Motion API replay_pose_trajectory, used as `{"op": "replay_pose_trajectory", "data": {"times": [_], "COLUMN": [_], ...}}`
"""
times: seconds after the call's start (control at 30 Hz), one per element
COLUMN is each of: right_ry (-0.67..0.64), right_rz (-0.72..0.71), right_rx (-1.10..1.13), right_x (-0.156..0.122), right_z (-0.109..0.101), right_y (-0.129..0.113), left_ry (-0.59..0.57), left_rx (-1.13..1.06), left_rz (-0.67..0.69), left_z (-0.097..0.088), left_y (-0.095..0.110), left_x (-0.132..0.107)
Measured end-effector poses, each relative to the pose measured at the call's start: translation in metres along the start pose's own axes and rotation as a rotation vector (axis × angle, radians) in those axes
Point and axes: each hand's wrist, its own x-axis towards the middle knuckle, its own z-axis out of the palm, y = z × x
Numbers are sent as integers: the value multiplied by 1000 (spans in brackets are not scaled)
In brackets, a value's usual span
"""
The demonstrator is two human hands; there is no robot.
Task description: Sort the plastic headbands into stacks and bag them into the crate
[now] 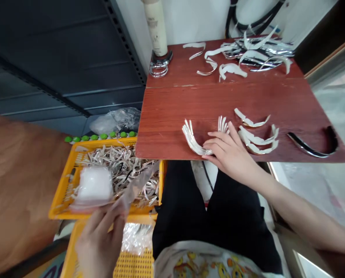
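Observation:
My left hand (pixel 99 235), a little blurred, pinches a thin clear plastic bag (pixel 136 185) over the yellow basket. On the red-brown board, my right hand (pixel 228 148) rests with its fingers closed over a nested bundle of curved white strips (pixel 192 143). The bundle's two ends fan upward; its right part is partly hidden under the fingers. To the right of that hand lie more curved white strips (pixel 259 141) with shiny outer edges. A single black and silver curved strip (pixel 311 148) is near the board's right corner.
A yellow basket (pixel 59 197) holds many loose strips and a stack of clear bags (pixel 95 183). Below it is another yellow basket (pixel 134 266). Along the board's back are a pile of silver strips (pixel 259 52), backing pieces (pixel 231 70) and a pale bottle (pixel 156 29).

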Motion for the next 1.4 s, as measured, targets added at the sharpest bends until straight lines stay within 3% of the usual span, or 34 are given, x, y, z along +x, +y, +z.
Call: {"op": "replay_pose_trajectory", "data": {"times": [0.03, 0.1, 0.23, 0.33, 0.4, 0.53, 0.63, 0.93, 1.17, 1.3, 1.37, 1.4], "right_ry": [15, 39, -50, -218, -319, -426, -449, -519, -457, -285, -132, -46], "right_rz": [-20, -49, -142, -242, -246, -169, -183, -349, -106, -67, 141, 339], "right_rx": [-13, -32, 122, 345, 426, 460, 371, 333, 213, 346, 477, 546], "right_x": [0, 2, -3, -24, -45, -87, -103, -97, -69, -79, -92, -98], "right_z": [0, -1, 7, 34, 62, 118, 137, 111, 133, 143, 143, 144], "right_y": [-1, -10, -60, -104, -122, -117, -101, -99, -104, -102, -96, -92], "left_ry": [-45, -218, -395, -436, -452, -508, -553, -427, -518, -510, -513, -517], "left_rx": [18, -43, -161, -213, -260, -353, -415, -362, -386, -364, -363, -365], "left_rz": [-4, 33, 27, -29, -58, -92, -67, -153, 32, 27, 21, 16], "left_z": [1, 23, 112, 162, 175, 173, 165, 146, 159, 172, 176, 177], "left_y": [1, 10, 37, 48, 46, 30, 20, 29, 49, 51, 50, 50], "left_x": [-7, -22, -53, -68, -71, -67, -62, -55, -79, -90, -91, -90]}}
